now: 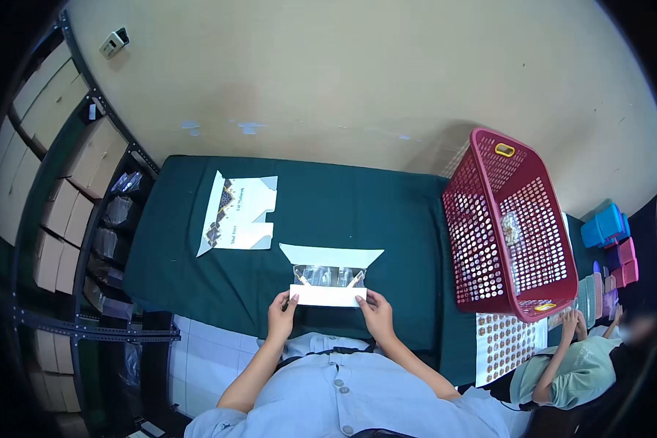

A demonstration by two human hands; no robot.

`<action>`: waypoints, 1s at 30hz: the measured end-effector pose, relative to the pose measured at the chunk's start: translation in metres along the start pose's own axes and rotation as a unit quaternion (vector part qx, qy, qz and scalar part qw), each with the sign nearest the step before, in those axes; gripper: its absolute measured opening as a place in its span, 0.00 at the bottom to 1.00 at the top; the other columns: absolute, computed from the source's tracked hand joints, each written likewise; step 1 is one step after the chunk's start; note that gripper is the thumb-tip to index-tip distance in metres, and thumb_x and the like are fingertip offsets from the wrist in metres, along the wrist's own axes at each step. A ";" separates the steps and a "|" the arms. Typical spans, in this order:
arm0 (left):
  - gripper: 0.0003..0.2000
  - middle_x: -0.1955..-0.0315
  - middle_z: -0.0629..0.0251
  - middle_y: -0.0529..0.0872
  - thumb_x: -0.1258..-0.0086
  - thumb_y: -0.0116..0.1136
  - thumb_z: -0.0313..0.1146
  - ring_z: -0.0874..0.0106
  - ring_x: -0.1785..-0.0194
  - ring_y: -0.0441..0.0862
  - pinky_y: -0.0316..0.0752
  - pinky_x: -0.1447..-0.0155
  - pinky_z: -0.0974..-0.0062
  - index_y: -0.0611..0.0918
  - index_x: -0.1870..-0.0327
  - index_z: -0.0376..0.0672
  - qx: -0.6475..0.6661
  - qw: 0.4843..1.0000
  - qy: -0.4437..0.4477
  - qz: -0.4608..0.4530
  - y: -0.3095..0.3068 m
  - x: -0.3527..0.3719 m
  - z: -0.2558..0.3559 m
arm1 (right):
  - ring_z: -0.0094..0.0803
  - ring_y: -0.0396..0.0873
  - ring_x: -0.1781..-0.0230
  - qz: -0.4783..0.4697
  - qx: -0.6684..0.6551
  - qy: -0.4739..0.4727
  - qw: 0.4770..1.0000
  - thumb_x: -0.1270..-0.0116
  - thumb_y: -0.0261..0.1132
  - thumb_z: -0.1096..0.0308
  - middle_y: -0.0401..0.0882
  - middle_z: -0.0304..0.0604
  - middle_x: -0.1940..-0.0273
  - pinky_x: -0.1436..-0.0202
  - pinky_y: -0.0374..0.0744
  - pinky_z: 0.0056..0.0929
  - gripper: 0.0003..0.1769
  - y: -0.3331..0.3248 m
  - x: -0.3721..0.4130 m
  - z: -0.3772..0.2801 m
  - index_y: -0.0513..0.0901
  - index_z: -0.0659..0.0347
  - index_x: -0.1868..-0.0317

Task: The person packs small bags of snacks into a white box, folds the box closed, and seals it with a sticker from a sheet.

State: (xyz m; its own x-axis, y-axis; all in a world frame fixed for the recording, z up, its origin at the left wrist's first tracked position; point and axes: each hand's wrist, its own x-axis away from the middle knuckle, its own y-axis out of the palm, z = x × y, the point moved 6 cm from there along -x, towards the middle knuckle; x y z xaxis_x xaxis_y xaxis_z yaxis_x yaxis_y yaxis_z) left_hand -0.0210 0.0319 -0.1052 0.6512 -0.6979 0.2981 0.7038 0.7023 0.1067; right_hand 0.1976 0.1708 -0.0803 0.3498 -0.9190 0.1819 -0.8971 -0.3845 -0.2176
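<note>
Between my two hands is a white cardboard box [328,296] at the near edge of the table. Its wide flap [331,255] stands up and away from me, and clear containers [321,275] show inside. My left hand [281,315] grips the box's left end, thumb on the front wall. At the right end my right hand [376,315] grips it the same way. Farther off to the left, a flattened printed carton sleeve [247,212] with gold and dark patterns lies on the cloth, touched by neither hand.
A dark green cloth [365,212] covers the table. On the right stands a tall red plastic basket [482,241], with a sheet of round stickers [504,347] beside it. Another person [573,372] sits at far right near colored bins [604,228]. Shelves of boxes [62,208] line the left.
</note>
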 end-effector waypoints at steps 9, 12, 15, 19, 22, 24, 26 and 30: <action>0.13 0.55 0.53 0.81 0.32 0.59 0.36 0.54 0.47 0.75 0.68 0.41 0.62 0.77 0.56 0.33 -0.370 0.899 0.223 0.071 0.012 0.018 0.052 | 0.35 0.79 0.50 0.021 0.084 -0.049 0.995 0.34 0.66 0.69 0.76 0.52 0.49 0.49 0.80 0.30 0.17 -0.002 -0.009 -0.019 0.76 0.73 0.51; 0.13 0.58 0.52 0.80 0.31 0.58 0.36 0.54 0.50 0.75 0.69 0.44 0.62 0.77 0.56 0.34 -0.340 0.920 0.190 0.049 0.012 0.014 0.047 | 0.38 0.79 0.51 0.031 0.087 -0.069 0.993 0.33 0.64 0.69 0.77 0.54 0.50 0.47 0.78 0.32 0.20 0.002 -0.004 -0.024 0.70 0.71 0.46; 0.15 0.57 0.50 0.80 0.30 0.57 0.37 0.52 0.50 0.76 0.69 0.44 0.61 0.75 0.53 0.33 -0.304 0.935 0.178 0.033 0.012 0.013 0.041 | 0.41 0.79 0.50 0.030 0.048 -0.082 0.995 0.31 0.61 0.69 0.78 0.57 0.51 0.45 0.75 0.35 0.25 0.005 0.001 -0.032 0.62 0.68 0.39; 0.16 0.54 0.45 0.80 0.28 0.54 0.38 0.49 0.49 0.76 0.69 0.44 0.60 0.73 0.50 0.33 -0.275 0.950 0.144 0.021 0.012 0.011 0.037 | 0.45 0.81 0.51 0.028 0.145 -0.107 0.983 0.30 0.60 0.69 0.81 0.60 0.54 0.43 0.74 0.38 0.30 0.005 0.001 -0.042 0.57 0.65 0.34; 0.16 0.53 0.45 0.80 0.27 0.54 0.38 0.50 0.48 0.76 0.69 0.43 0.60 0.72 0.48 0.34 -0.292 0.948 0.125 0.011 0.012 0.010 0.037 | 0.47 0.82 0.51 0.014 0.154 -0.094 0.983 0.30 0.60 0.69 0.83 0.59 0.55 0.42 0.73 0.39 0.31 0.002 0.002 -0.050 0.55 0.63 0.32; 0.16 0.52 0.46 0.80 0.27 0.54 0.38 0.51 0.48 0.76 0.69 0.43 0.61 0.72 0.47 0.34 -0.290 0.949 0.119 0.008 0.011 0.009 0.036 | 0.47 0.82 0.51 0.021 0.134 -0.105 0.985 0.30 0.60 0.69 0.83 0.58 0.56 0.42 0.73 0.38 0.31 0.003 0.005 -0.055 0.55 0.62 0.32; 0.17 0.51 0.47 0.80 0.28 0.54 0.38 0.52 0.46 0.76 0.66 0.38 0.58 0.73 0.46 0.35 -0.257 0.955 0.144 0.009 0.012 0.009 0.035 | 0.47 0.82 0.50 0.030 0.115 -0.113 0.987 0.30 0.60 0.69 0.84 0.57 0.56 0.42 0.73 0.38 0.32 0.002 0.006 -0.055 0.55 0.61 0.31; 0.18 0.49 0.49 0.80 0.28 0.54 0.38 0.53 0.44 0.75 0.61 0.35 0.53 0.73 0.44 0.36 -0.250 0.953 0.170 0.014 0.017 0.013 0.045 | 0.47 0.82 0.51 0.007 0.124 -0.078 0.989 0.30 0.59 0.68 0.83 0.57 0.55 0.44 0.74 0.38 0.31 0.002 0.001 -0.049 0.55 0.61 0.31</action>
State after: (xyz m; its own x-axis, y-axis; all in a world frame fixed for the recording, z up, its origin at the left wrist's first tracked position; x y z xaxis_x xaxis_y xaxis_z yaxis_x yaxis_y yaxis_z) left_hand -0.0137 0.0407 -0.0564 0.6662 -0.7447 -0.0404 0.6767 0.6264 -0.3869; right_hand 0.1832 0.1734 -0.0331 0.3926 -0.9192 0.0307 -0.8148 -0.3631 -0.4519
